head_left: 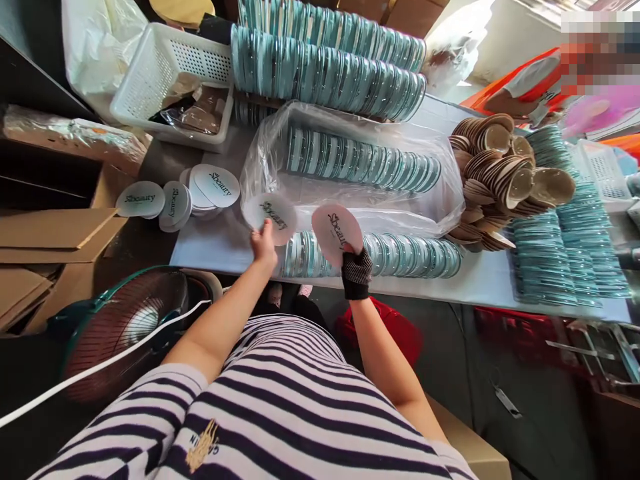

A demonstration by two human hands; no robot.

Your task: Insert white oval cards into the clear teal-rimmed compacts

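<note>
My bare left hand (264, 241) pinches a round white card (276, 212) printed with "beauty", thumb on its face. In my right hand (356, 267), which wears a black fingerless glove, is a second round card (334, 230) with the same print, tilted on its side. Both cards are raised over the front of the table, apart from each other. Beneath and behind them lie a row of clear-and-teal round packs (415, 255) and a plastic bag (260, 157) holding another such row (360, 159). Stacks of similar cards (215, 185) sit left of my left hand.
A white basket (125, 100) with wrapped items stands at the back left. Further rows of packs (325, 70) line the back. Brown oval pieces (505, 177) and teal stacks (537, 260) occupy the right. A fan (130, 327) stands low left; another person's arm (515, 100) shows at upper right.
</note>
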